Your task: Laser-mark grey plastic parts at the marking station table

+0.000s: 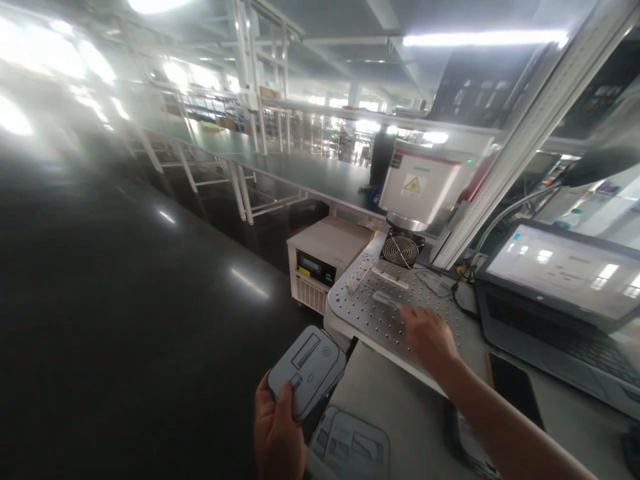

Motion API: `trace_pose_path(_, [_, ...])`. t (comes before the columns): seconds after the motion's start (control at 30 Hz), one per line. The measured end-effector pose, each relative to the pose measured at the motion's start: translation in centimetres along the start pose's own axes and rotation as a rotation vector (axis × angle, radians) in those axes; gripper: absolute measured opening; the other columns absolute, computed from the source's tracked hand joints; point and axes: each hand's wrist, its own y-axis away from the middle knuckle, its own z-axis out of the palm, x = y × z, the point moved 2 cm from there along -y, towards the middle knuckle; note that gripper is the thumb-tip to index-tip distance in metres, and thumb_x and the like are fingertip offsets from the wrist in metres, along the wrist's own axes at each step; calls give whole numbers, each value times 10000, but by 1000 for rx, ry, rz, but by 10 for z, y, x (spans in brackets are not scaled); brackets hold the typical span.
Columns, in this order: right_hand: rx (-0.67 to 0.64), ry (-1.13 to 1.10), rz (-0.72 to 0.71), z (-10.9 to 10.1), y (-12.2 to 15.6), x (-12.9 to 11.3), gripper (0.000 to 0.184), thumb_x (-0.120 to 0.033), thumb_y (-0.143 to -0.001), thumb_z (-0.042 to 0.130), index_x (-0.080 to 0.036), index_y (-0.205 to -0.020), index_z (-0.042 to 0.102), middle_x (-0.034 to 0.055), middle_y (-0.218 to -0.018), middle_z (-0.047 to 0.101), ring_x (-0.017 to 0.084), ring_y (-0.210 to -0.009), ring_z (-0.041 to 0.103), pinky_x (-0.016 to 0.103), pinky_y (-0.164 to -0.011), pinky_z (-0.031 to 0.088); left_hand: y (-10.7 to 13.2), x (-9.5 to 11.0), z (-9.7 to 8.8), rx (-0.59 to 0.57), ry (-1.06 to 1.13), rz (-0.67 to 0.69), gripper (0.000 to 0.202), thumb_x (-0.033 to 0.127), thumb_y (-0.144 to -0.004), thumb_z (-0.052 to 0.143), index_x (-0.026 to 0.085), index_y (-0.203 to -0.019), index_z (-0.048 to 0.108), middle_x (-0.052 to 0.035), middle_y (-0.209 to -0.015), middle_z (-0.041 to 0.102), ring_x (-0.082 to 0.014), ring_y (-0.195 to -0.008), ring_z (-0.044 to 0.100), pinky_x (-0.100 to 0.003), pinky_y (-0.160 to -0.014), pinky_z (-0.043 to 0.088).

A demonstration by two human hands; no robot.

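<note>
Curled around its lower edge, the left hand (277, 427) grips a flat, round-cornered grey slab (307, 370) marked with dark outlined shapes, thumb across its face. It is held tilted, out past the bench edge, with open room above a dark polished floor (125, 300). The right hand (430, 337) is open and holds nothing, its fingers loosely spread. Its fingertips (406, 317) reach just beside a narrow metal strip (385, 299) on a perforated aluminium table (425, 313), though I can't tell whether they touch it. Two more slim metal strips (389, 278) lie further along the table, with bare, hole-studded metal around them and a rounded white front edge (380, 363). A second grey slab (350, 443) lies on a pale bench (400, 400) below. Behind stand a round wire fan guard (401, 251) and a white boxy laser head (420, 183) with a yellow warning label. A grey laptop (555, 280) sits to the right.
</note>
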Motion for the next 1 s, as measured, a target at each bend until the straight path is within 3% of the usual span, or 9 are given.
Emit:
trace_pose_path(0.17, [-49, -24, 22, 20, -30, -24, 389, -112, -948, 365, -214, -1187, 654, 126, -1042, 686, 268, -969, 628, 360, -797, 474, 6, -15, -1, -15, -86, 28, 488, 510, -817, 620, 217, -1201, 547, -64, -1075, 650, -236, -1009, 615, -338, -860, 491])
trace_pose_path(0.43, [-64, -73, 58, 26, -62, -26, 406, -118, -960, 337, -229, -1185, 656, 110, -1074, 671, 249, -1013, 613, 338, -823, 465, 7, -14, 2, 31, -99, 37, 459, 494, -808, 629, 221, -1169, 556, -57, -1038, 647, -248, -993, 611, -355, -880, 486])
trace_pose_path(0.67, [-56, -96, 41, 27, -68, -23, 384, -123, -956, 352, -227, -1140, 672, 103, -1068, 673, 254, -1011, 609, 335, -818, 463, 6, -17, 1, 36, -146, 66, 468, 501, -820, 603, 214, -1187, 556, -73, -1086, 637, -270, -1055, 592, -382, -929, 477])
trace_pose_path(1.0, [-20, -184, 59, 30, -73, -20, 344, -269, -1004, 357, -211, -1049, 692, 102, -1036, 687, 251, -1003, 621, 339, -800, 484, 2, -19, 1, 40, -283, 172, 484, 545, -798, 591, 216, -1153, 575, -81, -1137, 595, -291, -1092, 552, -426, -987, 412])
